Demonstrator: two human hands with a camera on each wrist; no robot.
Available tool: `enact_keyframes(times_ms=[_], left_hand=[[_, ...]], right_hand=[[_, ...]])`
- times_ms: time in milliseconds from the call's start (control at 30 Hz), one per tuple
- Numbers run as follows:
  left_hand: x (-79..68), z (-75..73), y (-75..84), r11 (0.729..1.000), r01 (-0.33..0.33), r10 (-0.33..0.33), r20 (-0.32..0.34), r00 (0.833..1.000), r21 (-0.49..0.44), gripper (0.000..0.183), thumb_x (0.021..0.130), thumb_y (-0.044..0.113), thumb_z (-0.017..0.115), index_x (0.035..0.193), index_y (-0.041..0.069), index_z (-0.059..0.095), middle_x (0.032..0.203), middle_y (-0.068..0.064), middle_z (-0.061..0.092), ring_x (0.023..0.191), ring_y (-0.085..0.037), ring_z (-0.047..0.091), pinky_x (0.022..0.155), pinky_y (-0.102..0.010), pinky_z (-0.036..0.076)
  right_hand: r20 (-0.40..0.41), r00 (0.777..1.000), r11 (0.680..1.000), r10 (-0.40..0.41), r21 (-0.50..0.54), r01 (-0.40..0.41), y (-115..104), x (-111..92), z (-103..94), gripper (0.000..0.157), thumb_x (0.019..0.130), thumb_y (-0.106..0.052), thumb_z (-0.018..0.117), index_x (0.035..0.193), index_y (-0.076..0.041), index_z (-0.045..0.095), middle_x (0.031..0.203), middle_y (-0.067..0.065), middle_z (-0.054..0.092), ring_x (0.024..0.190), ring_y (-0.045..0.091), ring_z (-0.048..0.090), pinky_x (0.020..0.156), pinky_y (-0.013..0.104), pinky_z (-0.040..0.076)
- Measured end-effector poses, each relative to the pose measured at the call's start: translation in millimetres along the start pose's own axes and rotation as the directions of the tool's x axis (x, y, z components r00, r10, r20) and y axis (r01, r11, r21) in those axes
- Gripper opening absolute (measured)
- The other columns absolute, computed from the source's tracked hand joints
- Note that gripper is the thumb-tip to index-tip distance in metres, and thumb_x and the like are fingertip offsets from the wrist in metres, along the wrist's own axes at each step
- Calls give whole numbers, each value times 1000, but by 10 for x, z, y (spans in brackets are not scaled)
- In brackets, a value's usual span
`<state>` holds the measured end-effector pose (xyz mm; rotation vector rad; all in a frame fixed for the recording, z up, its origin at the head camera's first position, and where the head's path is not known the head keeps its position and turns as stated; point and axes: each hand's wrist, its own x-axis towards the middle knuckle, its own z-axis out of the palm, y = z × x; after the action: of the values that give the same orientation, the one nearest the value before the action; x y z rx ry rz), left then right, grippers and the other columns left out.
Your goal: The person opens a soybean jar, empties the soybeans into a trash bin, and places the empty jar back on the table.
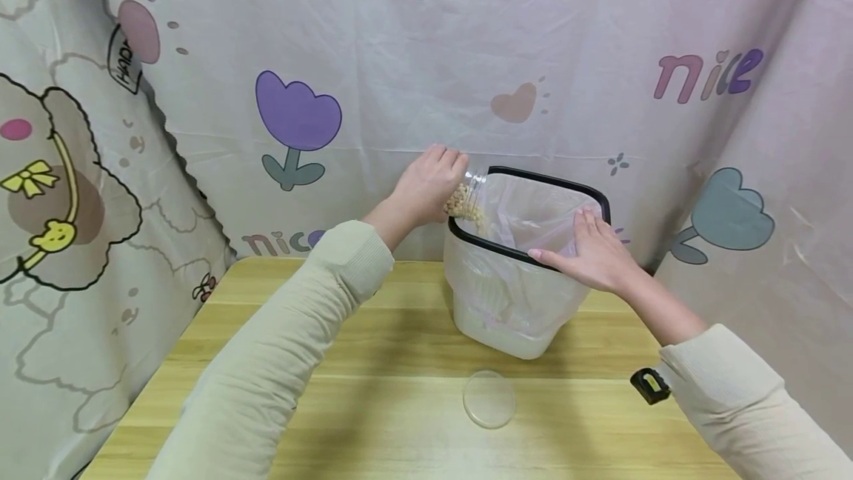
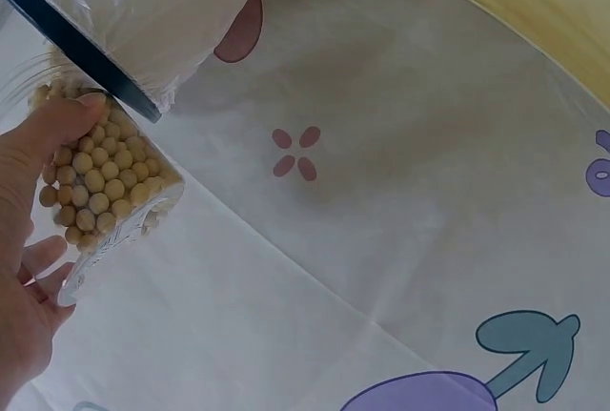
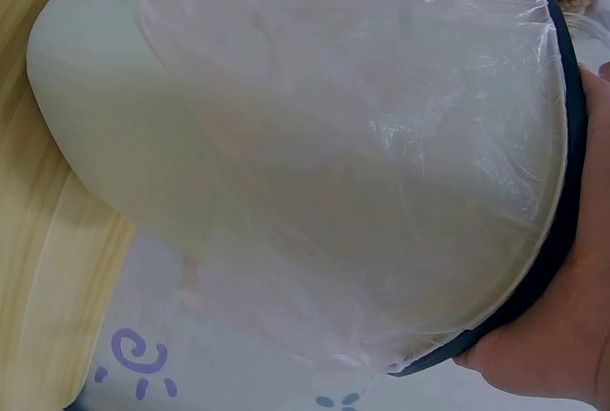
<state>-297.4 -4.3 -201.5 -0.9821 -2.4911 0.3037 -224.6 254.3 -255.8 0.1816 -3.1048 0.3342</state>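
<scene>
My left hand grips a clear jar of pale yellow soybeans, tilted over the left side of a white trash bin. Some beans lie at the jar's mouth and just inside the bin. The bin has a black rim and a thin translucent bag lining it and folded down outside. My right hand rests on the rim at the right, fingers stretched out and thumb pointing left along the front edge. In the right wrist view, the right hand lies against the rim.
A round clear lid lies on the wooden table in front of the bin. A small black object sits near the right sleeve. Printed curtain hangs behind the table and at both sides.
</scene>
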Motion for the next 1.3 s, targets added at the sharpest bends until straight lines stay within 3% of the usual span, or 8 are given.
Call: enact_keyframes(times_ms=[400,633,733,833,933,1033,1133,1300], left_hand=[[21,19,39,992,-83,91,-83,992,95,62,67,12,74,121,-1,46,119,-16,54,110,-32,50,109,-39,36],[50,-4,78,973,-130,141,-45,989,192,67,69,13,75,126,-1,44,122,-16,53,115,-31,49,111,-39,34],[58,6,90,955,-155,180,-76,981,251,60,73,10,70,127,-1,46,123,-16,54,115,-31,49,110,-38,35],[59,36,99,933,-171,231,-160,960,318,44,80,6,61,122,0,50,118,-15,57,111,-30,52,107,-37,39],[65,72,109,909,-177,290,-267,919,378,26,88,1,49,114,1,55,109,-13,60,103,-28,55,102,-35,44],[74,91,122,885,-181,341,-332,880,429,22,92,-2,41,107,2,56,104,-11,61,98,-27,56,99,-34,46],[81,93,142,856,-187,378,-337,862,483,26,94,-3,36,108,3,57,104,-11,62,99,-27,57,99,-34,47],[87,98,173,779,-201,457,-320,830,594,28,96,0,36,110,5,59,106,-10,64,101,-25,59,99,-33,47]], right_hand=[[5,1000,1000,6,8,-6,-4,6,2,112,83,-71,40,141,16,1,149,35,-2,139,47,1,115,58,6],[5,1000,1000,8,11,-8,-4,-3,0,111,83,-70,40,141,16,1,149,35,-1,139,48,1,114,59,6],[2,1000,1000,9,10,-9,-1,-2,-2,111,83,-70,40,141,16,1,149,35,-1,139,48,2,114,59,7],[1,1000,1000,11,8,-11,-4,-3,-5,111,83,-71,40,141,16,1,149,35,-1,139,48,2,114,59,7],[-1,1000,1000,11,8,-11,-7,-3,-5,112,83,-71,41,141,16,2,149,35,0,138,49,3,114,60,8],[-3,1000,1000,8,4,-8,-15,-4,-4,112,82,-71,41,141,17,3,149,35,1,138,49,4,113,60,9],[-3,1000,1000,7,-1,-7,-19,-3,-1,112,83,-71,41,141,17,4,149,36,2,138,49,4,114,59,9],[-2,1000,1000,11,-2,-11,-18,-1,11,112,83,-71,41,141,17,3,148,36,2,138,49,5,113,59,10]])
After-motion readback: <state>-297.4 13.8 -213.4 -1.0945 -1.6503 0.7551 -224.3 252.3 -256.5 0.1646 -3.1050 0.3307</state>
